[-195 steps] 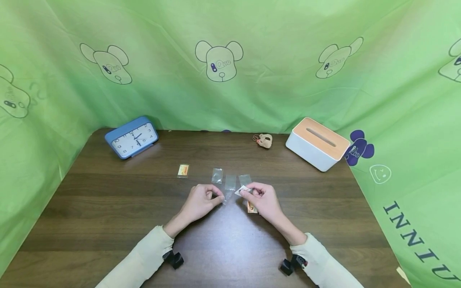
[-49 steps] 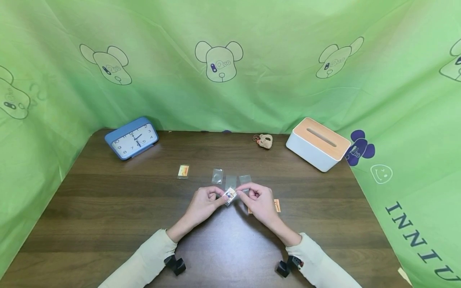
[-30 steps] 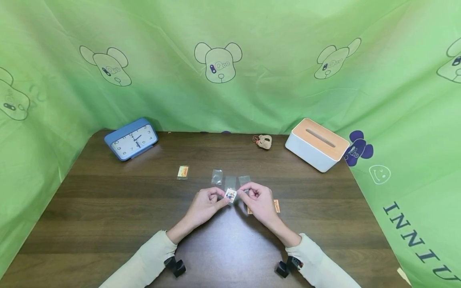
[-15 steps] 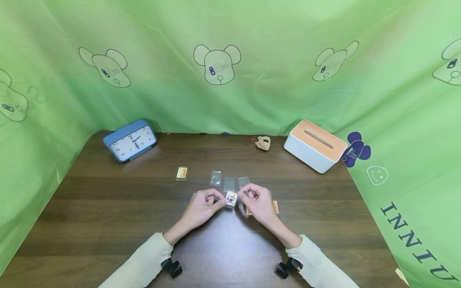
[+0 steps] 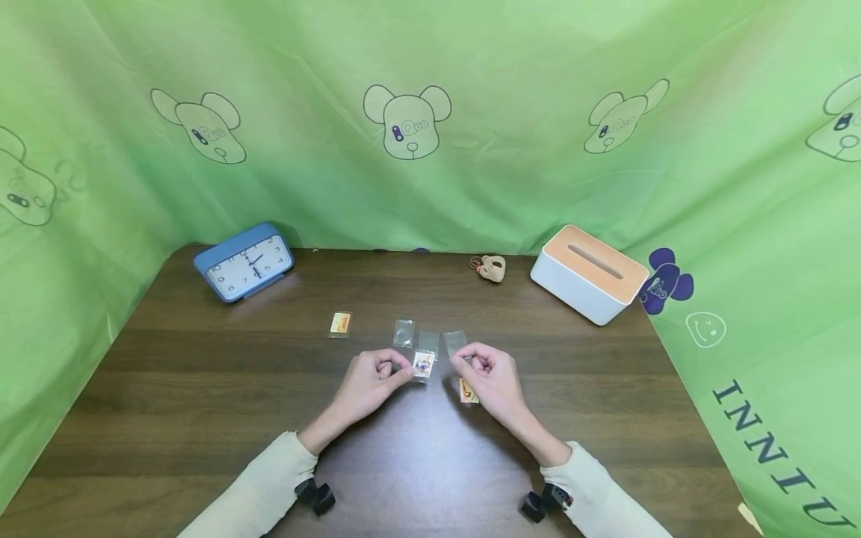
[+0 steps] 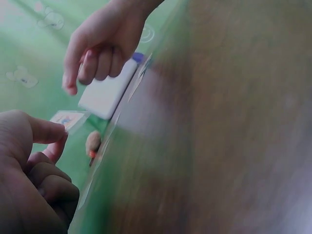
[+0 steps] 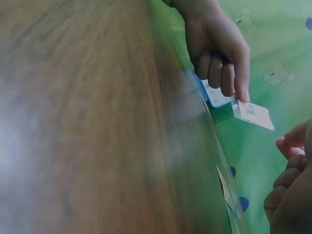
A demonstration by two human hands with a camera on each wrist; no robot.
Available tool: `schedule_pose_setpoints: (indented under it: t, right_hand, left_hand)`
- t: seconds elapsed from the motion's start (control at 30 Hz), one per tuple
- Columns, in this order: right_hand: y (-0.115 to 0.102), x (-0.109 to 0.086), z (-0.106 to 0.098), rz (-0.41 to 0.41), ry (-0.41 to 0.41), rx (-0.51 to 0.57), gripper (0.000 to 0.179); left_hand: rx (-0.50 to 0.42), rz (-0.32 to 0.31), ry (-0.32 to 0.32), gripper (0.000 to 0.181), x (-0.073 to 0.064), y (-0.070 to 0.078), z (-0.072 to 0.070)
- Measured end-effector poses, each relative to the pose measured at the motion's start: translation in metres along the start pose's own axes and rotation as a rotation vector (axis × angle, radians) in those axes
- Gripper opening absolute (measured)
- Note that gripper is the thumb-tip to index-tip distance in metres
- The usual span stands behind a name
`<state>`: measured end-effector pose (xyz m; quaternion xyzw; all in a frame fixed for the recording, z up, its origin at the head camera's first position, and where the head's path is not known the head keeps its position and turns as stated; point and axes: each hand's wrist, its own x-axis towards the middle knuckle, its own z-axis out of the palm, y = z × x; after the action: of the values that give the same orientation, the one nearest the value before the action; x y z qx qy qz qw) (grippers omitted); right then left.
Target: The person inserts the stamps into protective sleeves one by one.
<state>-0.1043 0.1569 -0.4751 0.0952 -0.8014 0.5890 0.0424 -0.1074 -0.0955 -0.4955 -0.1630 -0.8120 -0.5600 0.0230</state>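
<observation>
A curtained booth: printed green cloth around a wood-grain table.

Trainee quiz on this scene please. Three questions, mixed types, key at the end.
1. Multiple choice. The left-hand grip pinches:
A) a small beige ornament
B) a clear plastic sleeve with a white printed card
C) a black wrist camera
2. True or false: in the head view, the white box with a slotted tan lid stands right of the blue rectangular clock.
3. What does the right-hand grip hold?

Key: 1. B; 2. true; 3. nothing visible.
</observation>
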Motion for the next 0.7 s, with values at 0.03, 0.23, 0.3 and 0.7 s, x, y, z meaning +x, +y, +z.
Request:
schedule_pose_setpoints:
  t: [0.03, 0.23, 0.3, 0.7]
  right_hand:
    - [0.000, 0.000, -0.001, -0.004, 0.002, 0.006, 0.005]
    - [0.002, -0.003, -0.009, -0.033, 0.018, 0.016, 0.005]
    - [0.003, -0.003, -0.012, -0.030, 0.028, 0.007, 0.006]
    - [0.011, -0.005, -0.026, -0.027, 0.066, -0.009, 0.007]
  left_hand:
    - [0.011, -0.006, 0.014, 0.011, 0.001, -0.001, -0.002]
    - [0.042, -0.064, 0.098, 0.013, 0.009, -0.014, -0.019]
    - [0.045, -0.095, 0.118, 0.014, 0.013, -0.018, -0.024]
    - [0.154, -0.242, 0.160, 0.015, 0.038, -0.068, -0.051]
